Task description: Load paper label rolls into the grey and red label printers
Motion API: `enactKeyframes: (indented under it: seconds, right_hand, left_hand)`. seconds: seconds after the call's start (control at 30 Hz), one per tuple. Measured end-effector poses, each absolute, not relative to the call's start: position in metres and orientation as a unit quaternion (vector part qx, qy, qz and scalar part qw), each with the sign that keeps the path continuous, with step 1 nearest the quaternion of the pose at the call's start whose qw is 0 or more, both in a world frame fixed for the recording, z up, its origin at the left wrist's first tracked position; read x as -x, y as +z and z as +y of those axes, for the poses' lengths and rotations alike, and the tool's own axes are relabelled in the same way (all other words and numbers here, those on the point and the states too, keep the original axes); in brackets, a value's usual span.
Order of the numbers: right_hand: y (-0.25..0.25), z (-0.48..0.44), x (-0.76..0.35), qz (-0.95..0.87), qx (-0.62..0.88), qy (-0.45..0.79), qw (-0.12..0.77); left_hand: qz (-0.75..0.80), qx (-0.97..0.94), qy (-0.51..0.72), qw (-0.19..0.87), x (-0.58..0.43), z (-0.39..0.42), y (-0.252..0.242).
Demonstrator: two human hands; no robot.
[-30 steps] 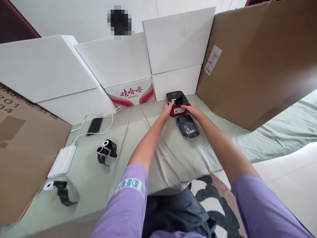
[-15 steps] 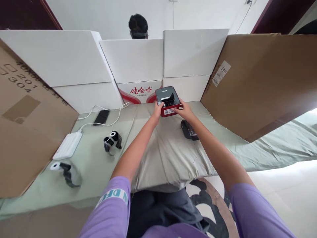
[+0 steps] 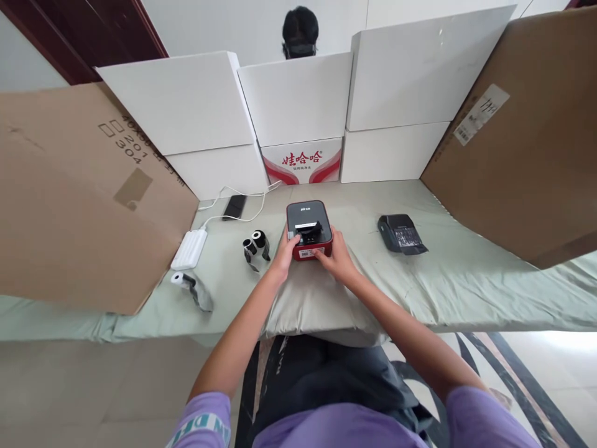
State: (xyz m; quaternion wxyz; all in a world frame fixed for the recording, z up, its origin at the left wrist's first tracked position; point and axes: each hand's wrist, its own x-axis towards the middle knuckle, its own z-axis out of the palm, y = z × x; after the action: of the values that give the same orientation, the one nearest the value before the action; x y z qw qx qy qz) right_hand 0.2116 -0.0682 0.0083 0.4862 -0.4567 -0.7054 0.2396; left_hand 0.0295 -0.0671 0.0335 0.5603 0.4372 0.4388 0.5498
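Both my hands grip a small red-and-black receipt printer (image 3: 305, 216) near the middle of the cloth-covered table. My left hand (image 3: 284, 252) wraps its left side, thumb by the top near the front. My right hand (image 3: 339, 256) holds the right front corner, with the thumb on the labelled front face. A dark strip stands up from the slot on top. Left of it are two paper rolls (image 3: 256, 244) side by side with dark tails, and another roll (image 3: 191, 287) lies nearer the table's front edge. To the right sits a black handheld printer (image 3: 401, 234).
White boxes (image 3: 298, 99) stand stacked along the back. Cardboard panels flank the table at left (image 3: 93, 205) and right (image 3: 527, 155). A white power bank (image 3: 189, 249), cable and black phone (image 3: 234, 207) lie at left. Behind the boxes, a person's head (image 3: 301, 31) shows.
The red-and-black printer has moved nearer to me, away from the back boxes, with both hands still on it. The camera view has shifted, showing more of the left panel and the black printer.
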Motion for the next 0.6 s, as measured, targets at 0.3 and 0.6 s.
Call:
enactKeyframes:
  seconds: [0.3,0.6]
  right_hand:
    - [0.015,-0.065,-0.225,-0.607,0.488,0.359,0.514]
    - [0.004,-0.011,-0.205,-0.509,0.418,0.459,0.597]
  left_hand:
    - [0.458,-0.428,0.487,0.609,-0.013,-0.064,0.04]
    - [0.461,-0.385,0.532,0.596,-0.014,-0.048,0.048]
